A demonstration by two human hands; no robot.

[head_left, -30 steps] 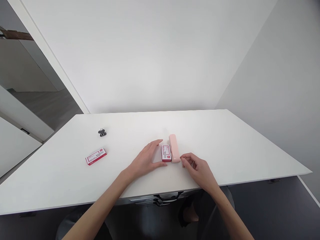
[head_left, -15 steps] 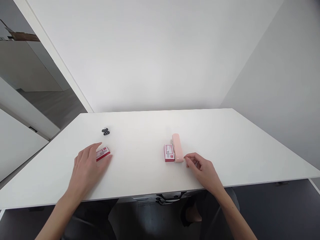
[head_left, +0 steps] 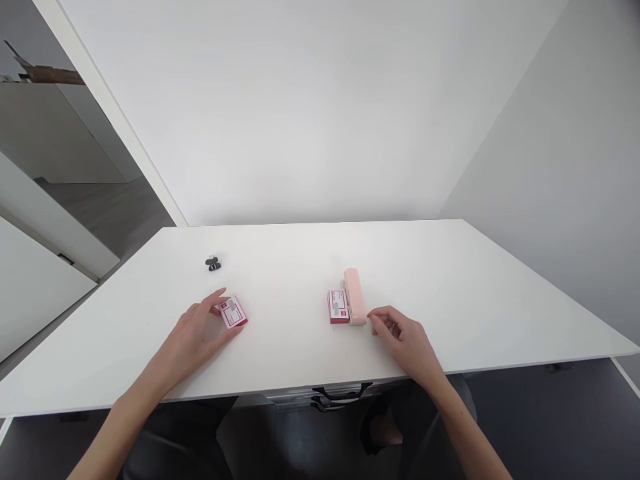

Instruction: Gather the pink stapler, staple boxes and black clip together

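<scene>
My left hand (head_left: 193, 337) has its thumb and fingers around the sides of a small red-and-white box (head_left: 233, 312), which sits turned at an angle on the table. A second red-and-white box (head_left: 338, 306) lies close against the left side of a pink stapler (head_left: 355, 297). At the stapler's near end, my right hand (head_left: 403, 339) rests with thumb and forefinger pinched together. Whatever that pinch holds, if anything, is too small to make out.
Beyond my left hand, a black clip (head_left: 213, 263) lies on the white table (head_left: 280, 360). A white wall (head_left: 320, 120) rises behind the table's back edge. Black handles (head_left: 343, 393) show below the front edge.
The left hand and its small box have moved to the right, and the box has turned so more of its label shows. My right hand stays put by the stapler.
</scene>
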